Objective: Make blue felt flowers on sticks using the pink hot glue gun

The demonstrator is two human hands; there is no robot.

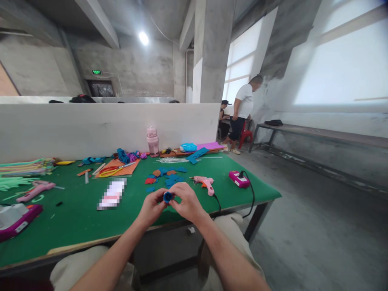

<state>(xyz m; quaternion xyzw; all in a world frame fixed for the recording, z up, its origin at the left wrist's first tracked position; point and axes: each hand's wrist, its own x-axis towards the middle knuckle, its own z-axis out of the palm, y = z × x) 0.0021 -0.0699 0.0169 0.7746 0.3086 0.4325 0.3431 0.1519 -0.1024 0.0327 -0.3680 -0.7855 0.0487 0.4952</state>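
Note:
Between my two hands, just above the table's front edge, is a small dark blue flower (167,197) of curled petals. My left hand (152,206) pinches it from the left side. From the right, the fingers of my right hand (186,202) close on it too. Beyond my hands lie loose blue petal pieces (172,180), with a few red and brown ones (149,181) among them. A pink glue gun (205,184) rests on its side to the right of my right hand, its cord running off the front edge.
The green table (75,214) carries a magenta power strip (239,179) at right and another (22,222) at left. Scissors (112,171), a blurred-out phone (112,194), a second glue gun (36,191) and a pink bottle (152,141) also stand or lie there. A white partition (106,129) backs the table.

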